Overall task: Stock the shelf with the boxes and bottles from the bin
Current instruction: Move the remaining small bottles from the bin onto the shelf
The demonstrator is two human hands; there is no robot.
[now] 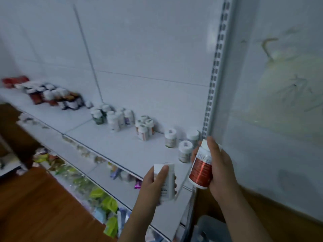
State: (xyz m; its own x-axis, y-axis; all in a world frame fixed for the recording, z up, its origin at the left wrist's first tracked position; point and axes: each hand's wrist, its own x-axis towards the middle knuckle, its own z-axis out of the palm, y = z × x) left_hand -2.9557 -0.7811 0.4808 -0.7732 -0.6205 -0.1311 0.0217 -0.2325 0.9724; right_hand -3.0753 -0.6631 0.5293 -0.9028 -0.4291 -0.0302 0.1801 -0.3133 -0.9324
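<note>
Two light, rigid bottles: my left hand grips the white bottle, my right hand the red-labelled bottle; mid-body holds look secure.

Fine print runs down the red-labelled bottle, but it's too blurred to read. The white bottle shows dark lines, equally unreadable. Nothing legible anywhere.

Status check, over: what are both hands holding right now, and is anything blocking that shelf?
Left hand grips white bottle. Right hand grips red-labelled bottle. Both near shelf front right end. Three white-capped bottles stand just behind; open space left of them.
</note>
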